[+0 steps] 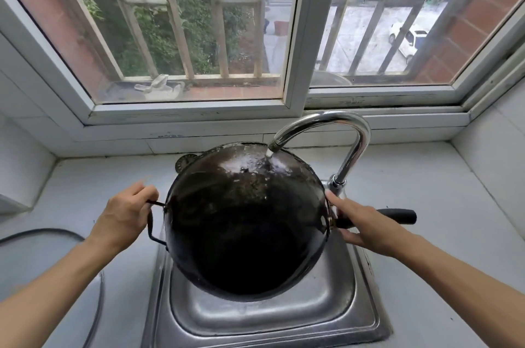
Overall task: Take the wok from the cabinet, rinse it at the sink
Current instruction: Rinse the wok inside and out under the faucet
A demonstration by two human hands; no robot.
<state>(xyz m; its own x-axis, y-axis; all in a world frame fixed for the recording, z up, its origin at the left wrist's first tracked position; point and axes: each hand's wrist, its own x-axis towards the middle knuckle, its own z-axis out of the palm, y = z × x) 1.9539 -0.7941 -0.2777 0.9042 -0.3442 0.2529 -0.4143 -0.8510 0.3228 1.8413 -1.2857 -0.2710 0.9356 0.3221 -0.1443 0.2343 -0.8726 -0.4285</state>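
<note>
We hold the wok [247, 222] above the steel sink [335, 316], tipped so its dark bowl faces us and its far rim sits just under the spout of the chrome faucet [352, 145]. Water [270, 153] runs from the spout onto the upper inner wall of the wok, where a wet, shiny patch spreads across the black surface.

Our left hand [126, 215] is curled around the thin wire loop handle [152, 222] on the wok's left side, fingers wrapped over its upper bar. Our right hand [366, 224] is at the base of the long black handle [397, 216], which sticks out to the right past the knuckles; the index finger points along the wok's rim while the thumb and the other fingers close around the handle near its joint with the bowl. So both hands grip the wok, 1 on each side.

The sink is set into a pale countertop [426, 191]. A round metal item [186, 163] peeks out behind the wok's far left rim; we cannot tell what it is. Behind the faucet, a white-framed window [295, 35] with outer bars looks onto greenery and a street with a white car [407, 40].
</note>
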